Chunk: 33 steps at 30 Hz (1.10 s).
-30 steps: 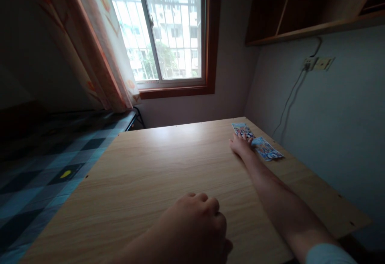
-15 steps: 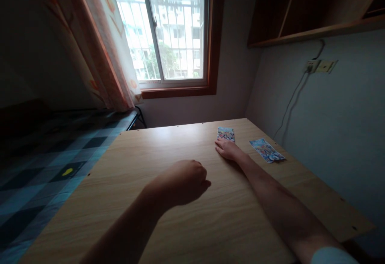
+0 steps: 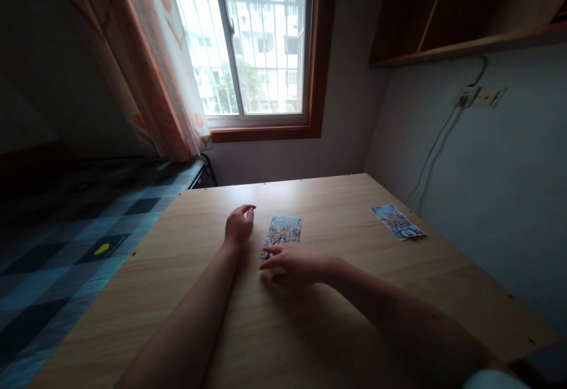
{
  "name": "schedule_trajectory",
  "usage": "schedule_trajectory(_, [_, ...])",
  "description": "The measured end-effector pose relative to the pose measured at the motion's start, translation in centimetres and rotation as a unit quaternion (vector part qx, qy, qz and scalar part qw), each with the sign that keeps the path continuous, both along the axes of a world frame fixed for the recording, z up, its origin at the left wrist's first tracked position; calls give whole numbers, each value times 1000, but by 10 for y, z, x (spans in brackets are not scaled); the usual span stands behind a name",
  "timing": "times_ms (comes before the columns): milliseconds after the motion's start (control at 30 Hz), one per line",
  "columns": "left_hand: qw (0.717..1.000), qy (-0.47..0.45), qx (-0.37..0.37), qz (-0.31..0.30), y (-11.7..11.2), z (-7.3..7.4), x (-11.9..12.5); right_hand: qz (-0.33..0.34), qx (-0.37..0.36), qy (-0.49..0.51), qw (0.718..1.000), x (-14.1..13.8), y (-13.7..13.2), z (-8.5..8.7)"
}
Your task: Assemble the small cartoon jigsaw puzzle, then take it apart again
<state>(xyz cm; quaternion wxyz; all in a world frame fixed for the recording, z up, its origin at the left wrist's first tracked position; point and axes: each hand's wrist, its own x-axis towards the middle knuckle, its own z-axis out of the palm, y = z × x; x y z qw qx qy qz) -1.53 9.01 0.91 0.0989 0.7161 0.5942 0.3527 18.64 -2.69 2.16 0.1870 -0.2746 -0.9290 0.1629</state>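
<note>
A colourful flat packet (image 3: pixel 283 232) lies in the middle of the wooden table (image 3: pixel 332 330). My right hand (image 3: pixel 292 268) rests on the table with its fingers spread, the fingertips touching the packet's near edge. My left hand (image 3: pixel 239 225) hovers just left of the packet, fingers loosely curled and apart, holding nothing. A second colourful packet (image 3: pixel 397 222) lies flat near the table's right edge, away from both hands.
A window (image 3: pixel 248 41) with a patterned curtain (image 3: pixel 155 64) is behind the table. A bed with a checked blue cover (image 3: pixel 66 241) stands to the left. A wooden shelf (image 3: pixel 465 11) hangs on the right wall above a socket and cable (image 3: pixel 469 97).
My right hand has slid one packet from the far right to the table's middle. My left hand has moved forward from the near edge and uncurled beside the packet.
</note>
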Motion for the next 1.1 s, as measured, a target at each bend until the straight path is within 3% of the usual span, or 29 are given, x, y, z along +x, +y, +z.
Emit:
schedule_trajectory(67, [999, 29, -13, -4, 1, -1, -1, 60, -25, 42, 997, -6, -5, 7])
schedule_trajectory(133, [997, 72, -32, -11, 1, -1, 1, 57, -27, 99, 993, -5, -2, 10])
schedule_trajectory(233, [992, 121, -32, -16, -1, -2, 4, -68, 18, 167, 983, 10, 18, 0])
schedule_trajectory(333, [990, 138, -26, -26, -1, -3, 3, -202, 69, 163, 963, 31, 41, -21])
schedule_trajectory(500, [991, 124, -37, -35, 5, -4, 0, -285, 49, 123, 950, 45, 60, -43])
schedule_trajectory(667, [989, 113, -51, -82, 4, 1, 2, -300, 24, 125, 945, 45, 65, -42])
schedule_trajectory(900, [965, 220, -82, -120, -4, 9, 5, -310, 7, 133, 941, 46, 67, -40])
schedule_trajectory(1100, [940, 263, -104, -189, -38, 6, -9, -322, 31, 36, 946, 58, 40, -41])
